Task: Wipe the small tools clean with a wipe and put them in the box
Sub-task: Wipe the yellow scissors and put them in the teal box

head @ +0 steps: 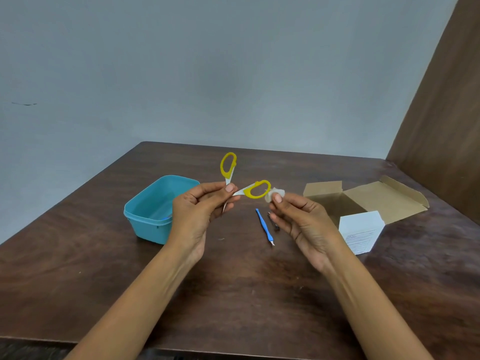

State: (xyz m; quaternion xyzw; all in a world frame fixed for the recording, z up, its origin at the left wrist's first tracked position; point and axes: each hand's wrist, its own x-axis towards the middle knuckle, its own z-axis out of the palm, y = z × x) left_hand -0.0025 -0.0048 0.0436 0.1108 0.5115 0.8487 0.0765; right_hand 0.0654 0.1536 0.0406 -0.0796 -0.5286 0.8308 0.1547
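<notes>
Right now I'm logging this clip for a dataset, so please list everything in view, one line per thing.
scissors: one, yellow handles, spread open, held above the table
wipe: one, white, wadded, beside a scissor handle
blue tool: one, lying on the table centre
dark tool: one, small, beside the blue tool
tub: one, teal, open, left
cardboard box: one, brown, flaps open, right
white box: one, in front of the cardboard box
table: one, dark wood
left hand: pinches the scissors
right hand: pinches the wipe
</notes>
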